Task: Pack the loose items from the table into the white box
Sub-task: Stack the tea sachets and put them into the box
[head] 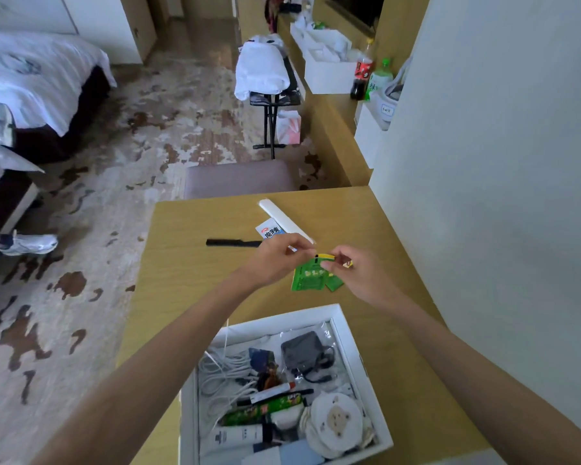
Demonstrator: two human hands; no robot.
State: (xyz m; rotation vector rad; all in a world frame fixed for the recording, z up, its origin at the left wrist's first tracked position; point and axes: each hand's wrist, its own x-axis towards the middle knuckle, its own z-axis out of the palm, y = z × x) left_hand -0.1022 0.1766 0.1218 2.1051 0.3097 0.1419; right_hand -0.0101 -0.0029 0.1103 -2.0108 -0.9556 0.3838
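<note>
left hand: our left hand (275, 263) is over the middle of the table (188, 270), fingers curled, their tips right at the yellow strip (325, 256); we cannot tell whether they pinch it.
right hand: our right hand (359, 276) pinches the top of the green packets (306, 279), just right of the left hand, the two nearly touching.
green packets: below and between our hands, just beyond the white box (282, 323); we cannot tell if they touch the table.
white box: at the near edge, lid off, holding white cables (215, 380), a dark charger (302, 350) and a round cloth (336, 421).
loose on the table: a black comb (232, 243) far left of our hands, a blue and white packet (269, 231) and a long white case (284, 216) beyond them.
</note>
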